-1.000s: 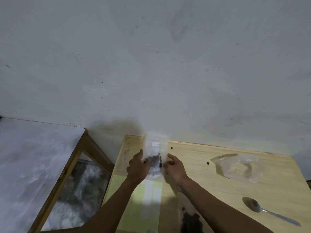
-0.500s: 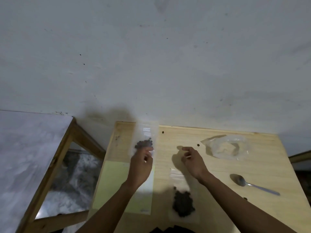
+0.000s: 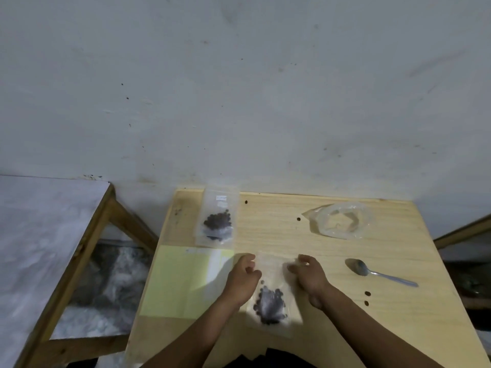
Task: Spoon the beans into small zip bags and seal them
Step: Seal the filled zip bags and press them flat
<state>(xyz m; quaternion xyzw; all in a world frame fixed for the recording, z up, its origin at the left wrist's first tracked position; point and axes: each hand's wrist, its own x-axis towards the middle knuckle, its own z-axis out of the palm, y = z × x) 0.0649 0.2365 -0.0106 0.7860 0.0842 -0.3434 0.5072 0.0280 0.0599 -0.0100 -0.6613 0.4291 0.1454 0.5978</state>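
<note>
We are looking down at a small zip bag [image 3: 271, 296] lying flat on the wooden surface [image 3: 332, 248] right in front of us, its dark beans [image 3: 269, 304] gathered toward the near end. Its long axis is running away from us, so the open mouth is lying at the far end, exactly where both hands are meeting it. Our left hand [image 3: 243, 277] is pinching the left corner of that mouth with curled fingers, and our right hand [image 3: 309, 274] is curling over the right corner; the blur is keeping us from telling how firmly the right grip is clamped. Both hands are sitting about equally near the strip, one at each end, so we are judging that the sealing press will run across the bag's width, from one corner to the other.

Just left of the bag, yellow-green paper [image 3: 183, 282] is lying flat. Further right, the spoon [image 3: 372, 272] is resting untouched. Beyond, a filled bag [image 3: 216, 217] is lying near the far left edge, and a crumpled clear bag [image 3: 342, 220] is sitting far right.
</note>
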